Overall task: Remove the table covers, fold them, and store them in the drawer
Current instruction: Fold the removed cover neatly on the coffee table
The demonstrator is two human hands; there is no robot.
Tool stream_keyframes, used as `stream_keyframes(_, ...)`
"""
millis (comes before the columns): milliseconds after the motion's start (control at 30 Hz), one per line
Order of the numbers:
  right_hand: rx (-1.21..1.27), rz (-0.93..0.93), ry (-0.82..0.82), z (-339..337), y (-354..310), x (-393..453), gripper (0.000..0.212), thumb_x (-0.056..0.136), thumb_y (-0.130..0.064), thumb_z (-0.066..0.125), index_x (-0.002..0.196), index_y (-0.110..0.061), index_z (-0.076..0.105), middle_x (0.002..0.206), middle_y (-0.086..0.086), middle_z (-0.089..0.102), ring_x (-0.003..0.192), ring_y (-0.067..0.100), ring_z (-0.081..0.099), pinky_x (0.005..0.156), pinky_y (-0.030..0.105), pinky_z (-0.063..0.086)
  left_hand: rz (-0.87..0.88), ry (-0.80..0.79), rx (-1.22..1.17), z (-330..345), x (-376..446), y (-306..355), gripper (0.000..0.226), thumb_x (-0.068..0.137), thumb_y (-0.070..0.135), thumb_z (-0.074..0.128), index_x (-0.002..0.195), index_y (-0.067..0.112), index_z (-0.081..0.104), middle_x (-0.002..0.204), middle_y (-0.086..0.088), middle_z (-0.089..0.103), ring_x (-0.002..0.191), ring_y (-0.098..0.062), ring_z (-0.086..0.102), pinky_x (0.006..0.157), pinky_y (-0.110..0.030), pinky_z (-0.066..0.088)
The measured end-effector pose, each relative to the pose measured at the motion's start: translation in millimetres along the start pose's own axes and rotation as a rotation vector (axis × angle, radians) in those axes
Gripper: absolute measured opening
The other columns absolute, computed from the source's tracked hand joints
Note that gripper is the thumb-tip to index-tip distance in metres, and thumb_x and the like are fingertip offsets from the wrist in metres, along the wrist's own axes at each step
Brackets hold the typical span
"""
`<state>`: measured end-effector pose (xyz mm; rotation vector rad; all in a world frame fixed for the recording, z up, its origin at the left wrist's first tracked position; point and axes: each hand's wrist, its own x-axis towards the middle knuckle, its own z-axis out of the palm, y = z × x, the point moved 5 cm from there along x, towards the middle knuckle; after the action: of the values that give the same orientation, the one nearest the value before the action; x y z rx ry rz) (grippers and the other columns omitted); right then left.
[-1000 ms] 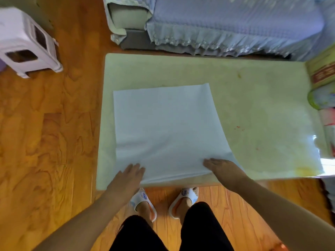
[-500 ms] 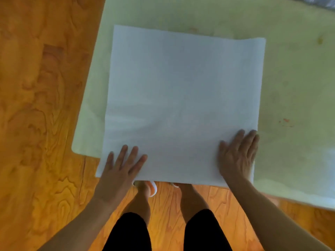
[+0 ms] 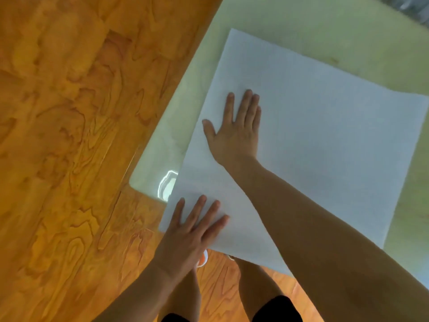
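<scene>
A folded white table cover (image 3: 325,140) lies flat on the pale green table (image 3: 290,24), its near edge hanging a little past the table's front. My left hand (image 3: 190,231) presses flat on the cover's near left corner, fingers spread. My right hand (image 3: 236,131) reaches across and lies flat, fingers straight, on the cover close to its left edge. My right forearm crosses the lower part of the cover. No drawer is in view.
Orange wooden floor (image 3: 69,135) fills the left half and runs under the table's front edge. My legs and one slipper (image 3: 202,260) show below the cover's overhanging edge. The table's rounded near-left corner (image 3: 148,182) sits just left of the cover.
My right hand has crossed from the cover's near right corner to its left side. My left hand stays pressed on the near left corner. The view has swung left and tilted.
</scene>
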<state>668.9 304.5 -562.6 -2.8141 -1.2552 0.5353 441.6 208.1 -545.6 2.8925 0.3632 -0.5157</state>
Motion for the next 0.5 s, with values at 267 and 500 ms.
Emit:
stream_keyframes(267,0.092,0.046,0.023,-38.1,-25.5,127.3,0.082,0.101,-0.062,0.008,0.159,-0.006,-0.004,0.166,0.018,-0.012,0.153,0.035,-0.013,0.125,0.048,-0.001,-0.011,0.054,0.016,5.7,-1.5,-2.2,0.105,0.071,0.038,0.085,0.160,0.026,0.030,0.168,-0.010,0.024,0.152,-0.043,0.025,0.108,-0.072,0.035)
stream_keyframes(500,0.121,0.115,0.224,-36.8,123.1,2.1,0.064,0.106,-0.044,0.032,0.153,-0.001,0.032,0.160,0.026,0.025,0.149,0.046,0.020,0.120,0.051,0.017,-0.013,-0.009,0.027,0.2,-2.3,-3.3,0.111,0.069,0.036,0.087,0.161,0.024,0.026,0.169,-0.011,0.018,0.152,-0.044,0.021,0.112,-0.071,0.028)
